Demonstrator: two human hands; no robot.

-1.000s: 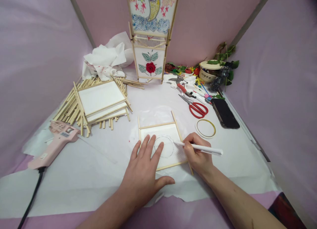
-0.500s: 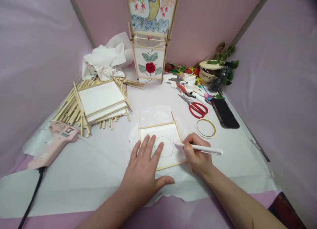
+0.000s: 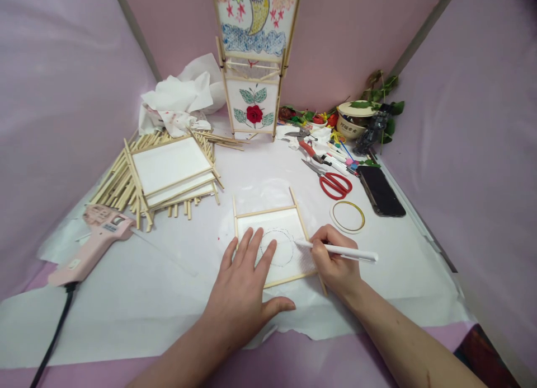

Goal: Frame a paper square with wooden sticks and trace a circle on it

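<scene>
A small frame of wooden sticks with a white sheet stretched across it lies on the covered table in front of me. On the sheet is a thin dark circle outline. My left hand rests flat on the left part of the sheet, fingers spread, the index fingertip inside the circle. In my right hand a white pen is gripped near its tip. The tip touches or nearly touches the sheet just right of the circle. My right hand leans on the frame's right stick.
Left: a pink glue gun with a black cord, and stacked frames on loose sticks. Behind stands a decorated lantern panel. Right: red-handled scissors, a tape roll, a phone, pliers and a bowl.
Almost nothing differs. Both hands, the pen and the frame hold the same places; only a very slight shift of the whole view shows.
</scene>
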